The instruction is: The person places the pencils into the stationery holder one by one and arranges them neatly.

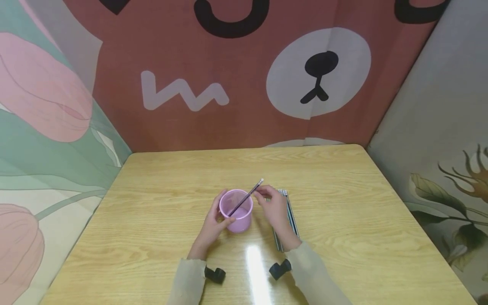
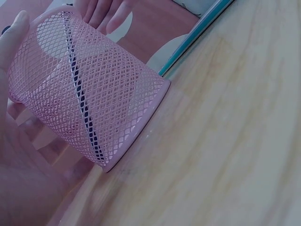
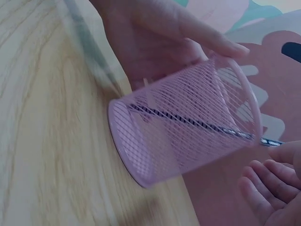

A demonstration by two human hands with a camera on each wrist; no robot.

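A pink mesh pen cup (image 1: 239, 225) stands upright on the table, with my left hand (image 1: 210, 228) curled around its left side and the thumb near the front rim. Inside the cup a dark pencil (image 1: 245, 198) leans at a slant. Its lower end reaches the cup's bottom, seen through the mesh (image 2: 84, 106) in the left wrist view. Beyond the rim, the fingertips of my right hand (image 1: 275, 208) pinch the pencil near its pale upper end. Several more pencils (image 1: 292, 218) lie together on the table, partly hidden beneath my right hand and wrist.
The light wood table (image 1: 152, 190) reaches back to a wall hanging with a bear design (image 1: 244, 123). Patterned cloth hangs at both sides. Dark wrist cameras (image 1: 215, 275) sit at both sleeves, and a bright reflection (image 1: 256, 267) marks the tabletop between the forearms.
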